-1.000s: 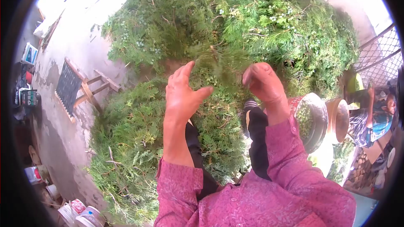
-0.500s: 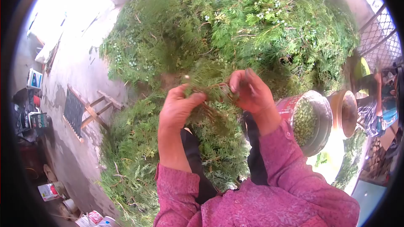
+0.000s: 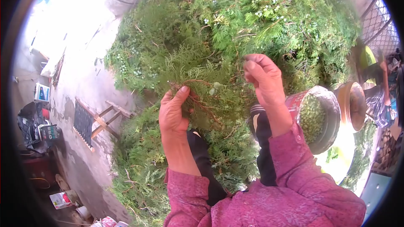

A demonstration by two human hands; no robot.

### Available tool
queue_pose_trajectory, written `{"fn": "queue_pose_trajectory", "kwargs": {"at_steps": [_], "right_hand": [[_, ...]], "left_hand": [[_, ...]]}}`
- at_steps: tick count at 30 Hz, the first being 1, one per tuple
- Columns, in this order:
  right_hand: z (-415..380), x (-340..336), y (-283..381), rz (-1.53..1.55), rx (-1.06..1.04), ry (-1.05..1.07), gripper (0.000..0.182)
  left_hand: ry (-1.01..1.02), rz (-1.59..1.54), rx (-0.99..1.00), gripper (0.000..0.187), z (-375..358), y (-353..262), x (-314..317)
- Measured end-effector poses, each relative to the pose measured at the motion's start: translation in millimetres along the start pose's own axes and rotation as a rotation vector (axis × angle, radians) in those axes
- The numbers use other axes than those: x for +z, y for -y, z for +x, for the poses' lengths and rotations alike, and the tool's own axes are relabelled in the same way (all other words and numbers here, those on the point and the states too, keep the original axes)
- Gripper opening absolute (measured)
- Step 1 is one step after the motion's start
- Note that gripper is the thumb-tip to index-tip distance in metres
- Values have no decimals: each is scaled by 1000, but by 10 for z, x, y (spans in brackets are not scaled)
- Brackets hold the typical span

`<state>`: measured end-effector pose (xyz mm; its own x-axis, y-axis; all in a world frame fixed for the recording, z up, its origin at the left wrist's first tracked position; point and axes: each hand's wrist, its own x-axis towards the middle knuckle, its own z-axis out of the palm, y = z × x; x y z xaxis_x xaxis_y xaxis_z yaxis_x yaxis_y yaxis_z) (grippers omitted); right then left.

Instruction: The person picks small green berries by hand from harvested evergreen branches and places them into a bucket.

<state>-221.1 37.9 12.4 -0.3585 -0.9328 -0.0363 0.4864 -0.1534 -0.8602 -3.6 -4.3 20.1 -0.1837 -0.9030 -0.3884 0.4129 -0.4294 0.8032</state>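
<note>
My left hand point(image 3: 173, 111) pinches the woody stem of a leafy evergreen sprig point(image 3: 206, 96) between thumb and fingers. Pale green seed cones point(image 3: 215, 87) hang on the sprig, right of my left thumb. Apart from the sprig, up and to the right, is my right hand point(image 3: 265, 75), its fingers curled against the thumb. Whatever lies between those fingertips, if anything, is hidden. Behind both hands rises a big heap of cut evergreen branches point(image 3: 294, 29), dotted with pale cones. Beside my right forearm stands a bucket point(image 3: 332, 120) of picked green cones point(image 3: 311, 117).
A second, brownish bucket point(image 3: 351, 107) stands right of the first. A small folding stool point(image 3: 99, 122) is on the concrete floor point(image 3: 69, 138) at left. Wire mesh point(image 3: 381, 25) borders the upper right. Another person's arm point(image 3: 385, 82) shows at far right.
My right hand has moved away from the sprig, up and right, and its fingers have drawn together. My left hand keeps hold of the stem. The view has shifted slightly.
</note>
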Motion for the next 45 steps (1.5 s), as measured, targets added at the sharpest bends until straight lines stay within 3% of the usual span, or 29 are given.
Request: {"fn": "queue_pose_trajectory", "kwargs": {"at_steps": [2,5,7,11,21,27,28,30,32,40,42,45], "right_hand": [[-50,79,-3,-20,-39,2,26],[-208,368,-10,-289,-143,93,32],[-253,462,-50,-746,-281,89,38],[-215,431,-127,-786,-287,114,38],[-246,376,-104,-306,25,225,14],[-106,148,128,145,333,129,5],[-101,168,156,311,406,90,5],[-95,180,78,365,424,99,7],[-75,125,-19,234,456,202,12],[-201,381,-101,-441,370,285,30],[-234,429,-240,-645,124,244,32],[-208,392,-310,-684,63,327,27]], "left_hand": [[-51,4,28,16,17,13,11],[-74,15,46,17,34,48,30],[-101,33,53,16,31,78,65],[-151,76,50,17,19,68,126],[-236,37,77,19,97,82,8],[-443,-286,57,16,233,-31,-266],[-457,-289,60,16,255,-15,-292],[-444,-432,11,20,293,6,-332],[-493,-414,-1,18,261,-27,-272],[-545,-409,-25,14,220,-64,-235],[-521,-410,-25,15,232,-29,-244],[-431,-431,-6,18,292,41,-314]]}}
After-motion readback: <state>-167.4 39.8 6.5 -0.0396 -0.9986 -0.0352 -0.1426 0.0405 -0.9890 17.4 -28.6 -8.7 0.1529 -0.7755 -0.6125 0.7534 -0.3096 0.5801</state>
